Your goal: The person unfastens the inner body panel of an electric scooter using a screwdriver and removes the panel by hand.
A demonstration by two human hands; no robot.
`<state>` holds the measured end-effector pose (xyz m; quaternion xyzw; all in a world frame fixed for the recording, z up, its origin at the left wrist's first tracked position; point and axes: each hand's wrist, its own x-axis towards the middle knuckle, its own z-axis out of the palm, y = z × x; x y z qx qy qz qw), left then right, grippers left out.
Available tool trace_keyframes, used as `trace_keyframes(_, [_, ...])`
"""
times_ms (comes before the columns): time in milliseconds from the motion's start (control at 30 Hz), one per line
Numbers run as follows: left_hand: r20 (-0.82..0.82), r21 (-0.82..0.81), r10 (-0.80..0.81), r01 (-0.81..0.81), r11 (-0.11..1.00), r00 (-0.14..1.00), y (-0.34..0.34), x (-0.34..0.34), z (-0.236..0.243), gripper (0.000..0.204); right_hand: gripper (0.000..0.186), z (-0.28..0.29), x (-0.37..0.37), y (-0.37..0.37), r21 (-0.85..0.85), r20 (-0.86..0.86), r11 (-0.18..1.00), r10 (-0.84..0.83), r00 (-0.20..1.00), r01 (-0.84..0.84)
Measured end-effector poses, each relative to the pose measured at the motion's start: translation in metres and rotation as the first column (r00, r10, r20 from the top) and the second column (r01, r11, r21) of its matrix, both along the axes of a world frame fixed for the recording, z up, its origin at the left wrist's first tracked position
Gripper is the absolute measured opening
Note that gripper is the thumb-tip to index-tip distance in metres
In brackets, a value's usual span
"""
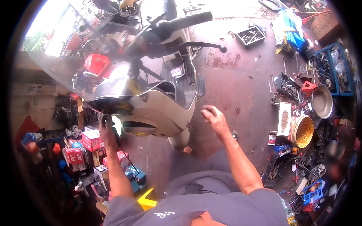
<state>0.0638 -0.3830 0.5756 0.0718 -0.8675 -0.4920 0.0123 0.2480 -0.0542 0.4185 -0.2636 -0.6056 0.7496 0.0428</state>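
A pale scooter (162,113) with a clear windscreen (75,71) stands before me, its handlebar grip (188,22) and brake lever (200,44) at the top. My left hand (106,128) is closed at the scooter's front left, beside the lamp area. Against its palm side is a dark object, its kind unclear, with a thin dark cord or rod (130,160) running down below it. Just right of the scooter's body, my right hand (214,117) hangs in the air with its fingers curled together. Whatever may be between them is too small to make out.
Red and white boxes (92,140), a teal case (135,177) and a yellow object (147,199) lie at the left. Along the right are a metal bowl (322,101), a yellowish tub (302,132), a blue crate (335,69) and scattered tools. A parts tray (250,36) sits on the floor beyond.
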Motion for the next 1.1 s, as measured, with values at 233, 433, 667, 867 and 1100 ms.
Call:
trace_keyframes(233, [0.043,-0.237,-0.089,0.097,0.967,0.995,0.012,0.008,-0.03,0.036,0.055,-0.073,0.056,0.071,0.107,0.296,0.994,-0.057,0.954,0.027])
trace_keyframes(433, [0.057,-0.109,-0.132,0.138,0.984,0.99,-0.007,0.014,-0.03,0.039,0.069,-0.083,-0.001,0.118,0.29,0.108,0.943,-0.199,0.974,0.16])
trace_keyframes(667, [0.015,-0.535,-0.008,0.014,0.845,1.0,0.016,0.027,-0.023,0.041,0.078,-0.155,-0.022,0.091,0.024,0.098,0.946,-0.325,0.941,0.324])
trace_keyframes(867, [0.032,-0.328,0.318,-0.291,0.899,0.947,0.017,0.039,-0.012,0.04,0.085,-0.189,-0.016,0.045,-0.113,0.231,0.973,-0.17,0.958,0.2])
trace_keyframes(1100, [-0.091,-0.481,0.46,-0.443,0.756,0.883,0.008,0.045,-0.011,0.026,0.085,-0.265,-0.024,0.119,-0.014,0.236,0.964,-0.256,0.937,0.267])
